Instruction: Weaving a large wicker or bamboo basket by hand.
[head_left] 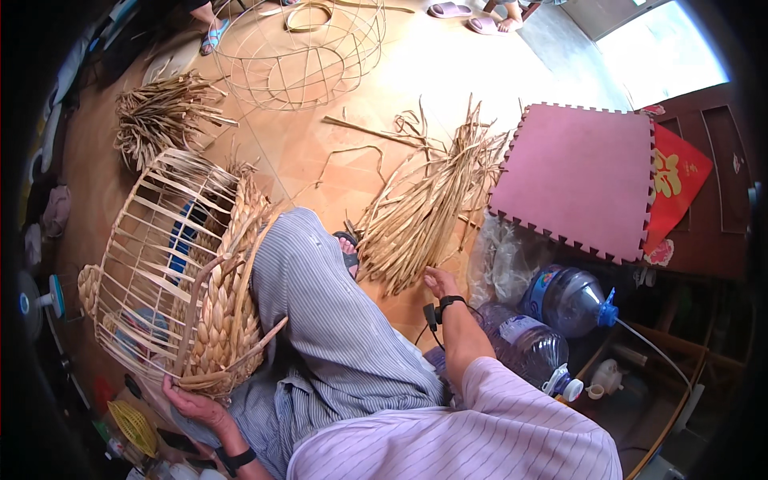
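A half-woven basket (220,320) lies tilted on its side against my left thigh. Its frame is of pale open strips, with a thick braided band of dried stalks worked around the part nearest my leg. My left hand (196,404) grips the basket's lower edge from below, some fingers hidden behind it. My right hand (440,283) is out beside the near ends of a long bundle of dried stalks (428,204) on the floor. Its fingers are curled; whatever they may hold is too small to make out.
Another stalk bundle (164,116) stands at the far left, near a round wire-like frame (300,60). To the right are a pink foam mat (576,176) and large plastic bottles (524,340). Other people's feet (508,24) show at the far edge. A yellow basket (132,428) sits lower left.
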Motion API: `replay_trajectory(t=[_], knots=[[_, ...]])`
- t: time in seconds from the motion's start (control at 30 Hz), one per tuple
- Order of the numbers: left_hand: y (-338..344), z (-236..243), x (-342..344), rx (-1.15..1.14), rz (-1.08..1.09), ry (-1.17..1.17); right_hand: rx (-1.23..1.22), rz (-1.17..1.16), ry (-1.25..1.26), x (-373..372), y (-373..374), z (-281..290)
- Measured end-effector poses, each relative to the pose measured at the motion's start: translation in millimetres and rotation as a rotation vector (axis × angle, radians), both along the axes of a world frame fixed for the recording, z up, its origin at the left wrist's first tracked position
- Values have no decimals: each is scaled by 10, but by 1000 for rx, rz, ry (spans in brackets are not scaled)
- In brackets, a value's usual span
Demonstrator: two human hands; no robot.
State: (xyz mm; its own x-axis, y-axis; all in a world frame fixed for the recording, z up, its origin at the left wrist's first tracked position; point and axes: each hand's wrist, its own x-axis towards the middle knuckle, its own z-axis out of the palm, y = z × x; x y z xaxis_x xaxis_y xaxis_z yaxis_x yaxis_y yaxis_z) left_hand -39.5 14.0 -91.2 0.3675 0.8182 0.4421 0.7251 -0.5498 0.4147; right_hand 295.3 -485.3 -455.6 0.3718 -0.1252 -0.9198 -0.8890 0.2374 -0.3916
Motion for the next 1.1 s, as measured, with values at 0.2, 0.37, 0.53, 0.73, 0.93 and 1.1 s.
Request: replay_trajectory(t=[0.2,0.37,0.53,0.73,0.93,1.1], knots=[[31,41,-89,43,-10,23,145,129,-57,41,129,275],[-19,76,-54,18,26,42,55,191,-82,35,325,546],[-19,77,-67,5,18,17,221,261,-160,-95,436,986],[-12,29,-12,57,-13,-28,347,466,-96,-240,512,1670],[-23,184,48,-17,-23,-11,639,329,-132,-135,854,2651],[-264,792,294,85,-104,96,731,362,-341,-53,1267,3541]])
